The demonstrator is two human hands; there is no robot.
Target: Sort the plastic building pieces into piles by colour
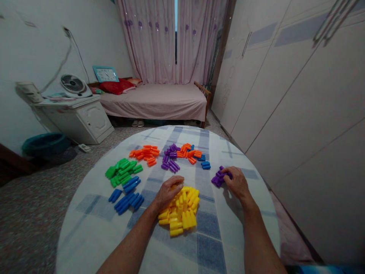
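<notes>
fingers [228,171] of the right hand [237,182] partly hide purple pieces [218,180].

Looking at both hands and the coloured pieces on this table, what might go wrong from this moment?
The left hand is right at the yellow heap; a careless movement might make loosely piled pieces slide. In the mixed group, orange pieces lie close against purple pieces and blue pieces, so a wrong colour could be picked. The right hand touches a separate purple cluster, which might scatter if pushed.
</notes>
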